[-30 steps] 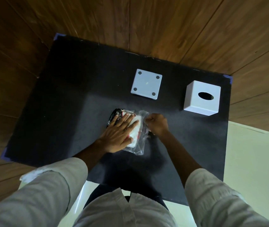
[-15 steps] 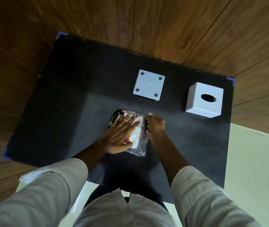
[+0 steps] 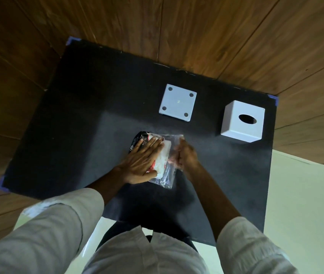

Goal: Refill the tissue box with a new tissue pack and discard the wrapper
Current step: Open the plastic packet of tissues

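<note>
A tissue pack [image 3: 164, 158] in a clear wrapper [image 3: 167, 177] with black and red print lies on the black mat [image 3: 90, 123]. My left hand [image 3: 140, 162] lies flat on top of the pack, fingers spread, pressing it down. My right hand [image 3: 186, 154] is at the pack's right end, fingers closed on the loose clear wrapper there; it is blurred. The white cube tissue box [image 3: 243, 121] with an oval slot stands at the right of the mat. Its square white base plate [image 3: 178, 102] with four round feet lies apart, behind the pack.
The mat lies on a wooden floor [image 3: 196, 30], with blue tape at its corners. A pale floor area [image 3: 303, 204] runs along the mat's right and near sides. My knees in light trousers fill the bottom of the view.
My right hand has shifted along the pack's right end and turned, pulling at the clear wrapper. My left hand has stayed flat on the pack. The head camera has drifted slightly.
</note>
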